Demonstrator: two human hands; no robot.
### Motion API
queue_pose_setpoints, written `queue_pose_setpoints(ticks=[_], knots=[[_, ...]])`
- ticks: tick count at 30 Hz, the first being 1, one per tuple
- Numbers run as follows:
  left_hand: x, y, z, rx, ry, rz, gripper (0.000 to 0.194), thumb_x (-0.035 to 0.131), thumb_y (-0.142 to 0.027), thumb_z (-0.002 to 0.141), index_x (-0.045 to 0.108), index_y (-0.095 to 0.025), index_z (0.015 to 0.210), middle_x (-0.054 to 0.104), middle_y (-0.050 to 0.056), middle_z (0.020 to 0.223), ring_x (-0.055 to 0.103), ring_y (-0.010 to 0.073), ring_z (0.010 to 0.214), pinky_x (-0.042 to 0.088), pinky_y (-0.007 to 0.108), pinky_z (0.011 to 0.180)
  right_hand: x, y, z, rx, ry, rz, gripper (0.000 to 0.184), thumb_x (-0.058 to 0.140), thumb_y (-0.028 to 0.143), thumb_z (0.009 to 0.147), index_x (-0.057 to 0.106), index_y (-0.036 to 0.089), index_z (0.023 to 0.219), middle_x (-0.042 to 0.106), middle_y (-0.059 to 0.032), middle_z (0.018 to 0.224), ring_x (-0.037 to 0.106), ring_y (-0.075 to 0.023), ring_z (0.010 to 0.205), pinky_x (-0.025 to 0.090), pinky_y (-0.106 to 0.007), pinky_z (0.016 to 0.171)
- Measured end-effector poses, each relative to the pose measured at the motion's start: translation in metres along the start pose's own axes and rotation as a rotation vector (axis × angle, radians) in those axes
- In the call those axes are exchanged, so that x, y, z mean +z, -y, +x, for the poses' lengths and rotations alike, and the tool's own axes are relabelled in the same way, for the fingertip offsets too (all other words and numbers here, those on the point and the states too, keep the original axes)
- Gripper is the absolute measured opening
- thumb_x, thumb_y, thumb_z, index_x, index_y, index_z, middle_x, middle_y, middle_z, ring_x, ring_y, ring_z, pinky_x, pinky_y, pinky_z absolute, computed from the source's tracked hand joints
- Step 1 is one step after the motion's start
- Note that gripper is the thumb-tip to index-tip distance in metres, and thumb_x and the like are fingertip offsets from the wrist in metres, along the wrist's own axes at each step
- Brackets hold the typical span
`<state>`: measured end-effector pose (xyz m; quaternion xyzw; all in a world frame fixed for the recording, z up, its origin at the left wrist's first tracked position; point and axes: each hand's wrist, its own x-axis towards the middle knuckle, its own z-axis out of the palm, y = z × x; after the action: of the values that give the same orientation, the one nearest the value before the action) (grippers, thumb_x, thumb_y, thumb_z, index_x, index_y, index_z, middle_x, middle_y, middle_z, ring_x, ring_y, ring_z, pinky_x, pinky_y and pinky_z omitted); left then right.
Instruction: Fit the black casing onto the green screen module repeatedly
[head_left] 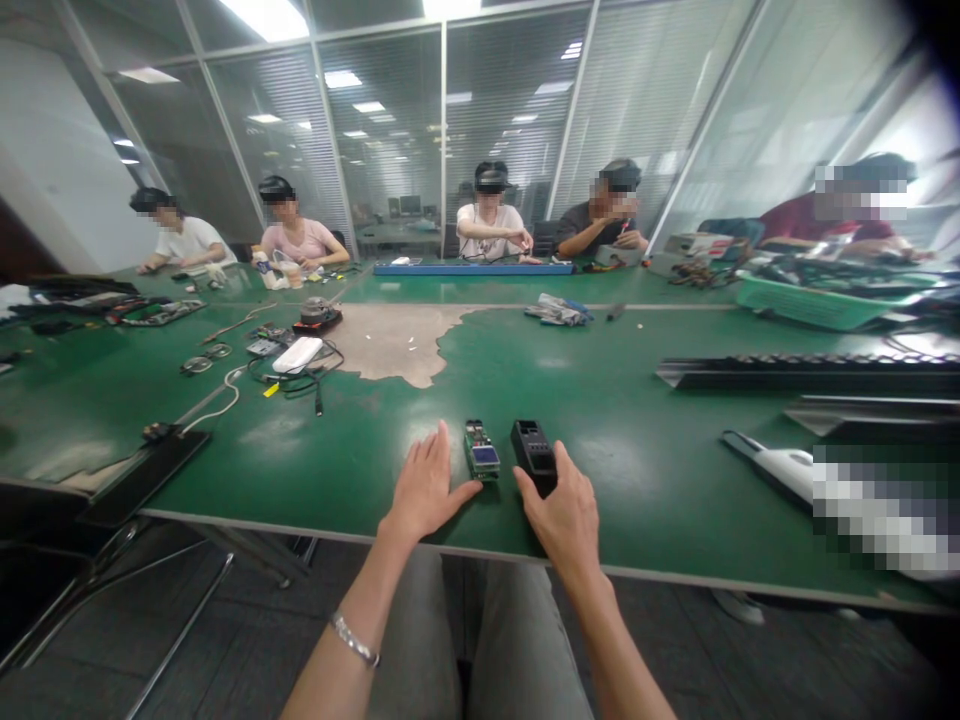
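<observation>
A small green circuit board [481, 452] with a bluish display lies on the green table in front of me. To its right is a black plastic housing [532, 446] with cutouts in its face. My left hand [427, 483] rests just left of the board, fingers stretched and thumb apart, its thumb tip close to the board's near end. Around the near end of the housing, my right hand [564, 505] has its thumb and fingers spread on either side. Whether the right fingers touch the housing I cannot tell.
A white box with cables [298, 355] lies ahead on the left. Gloves [559, 310] are farther off, with a green basket [817, 302] at the back right. Black metal rails [810, 373] and a white long-handled object [784, 470] lie on the right. Several people sit across the table.
</observation>
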<state>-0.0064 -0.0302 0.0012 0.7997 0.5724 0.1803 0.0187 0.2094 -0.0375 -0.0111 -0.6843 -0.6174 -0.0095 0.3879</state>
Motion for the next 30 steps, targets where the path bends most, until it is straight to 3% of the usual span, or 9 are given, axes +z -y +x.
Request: queue_pose_setpoints(ticks=[10,17,23,30], knots=[[0.004,0.001,0.000,0.014,-0.038,0.012,0.094,0.038,-0.064,0.094,-0.008,-0.008,0.153,0.022,0.022,0.158,0.026,0.0317,0.145,0.023,0.050,0.117,0.005,-0.005,0.002,-0.033,0.023,0.012,0.092,0.056,0.059,0.083,0.024,0.003,0.150,0.045,-0.0263,0.142,0.041,-0.0364,0.130,0.036,-0.053,0.105],[0.006,0.004,0.000,0.030,-0.040,0.004,0.094,0.038,-0.065,0.094,-0.009,-0.010,0.154,0.019,0.021,0.159,0.025,0.0321,0.145,0.023,0.051,0.116,-0.001,-0.001,0.000,-0.042,-0.006,0.047,0.084,0.052,0.055,0.087,0.026,0.006,0.150,0.053,-0.0225,0.135,0.048,-0.0329,0.123,0.039,-0.048,0.104],[0.005,0.005,-0.001,0.022,-0.032,-0.007,0.096,0.038,-0.066,0.093,-0.008,-0.007,0.153,0.019,0.022,0.159,0.024,0.0317,0.146,0.021,0.049,0.118,-0.002,0.002,-0.001,-0.030,0.042,-0.017,0.070,0.045,0.049,0.091,0.037,0.006,0.145,0.059,-0.0207,0.130,0.055,-0.0319,0.114,0.044,-0.044,0.098],[0.004,0.007,-0.004,0.016,-0.026,-0.027,0.098,0.039,-0.068,0.092,-0.011,-0.008,0.153,0.016,0.020,0.160,0.023,0.0319,0.146,0.019,0.049,0.118,-0.014,0.023,0.005,0.094,0.012,0.026,0.070,0.045,0.053,0.089,0.041,0.010,0.144,0.059,-0.0202,0.132,0.059,-0.0328,0.111,0.046,-0.045,0.095]])
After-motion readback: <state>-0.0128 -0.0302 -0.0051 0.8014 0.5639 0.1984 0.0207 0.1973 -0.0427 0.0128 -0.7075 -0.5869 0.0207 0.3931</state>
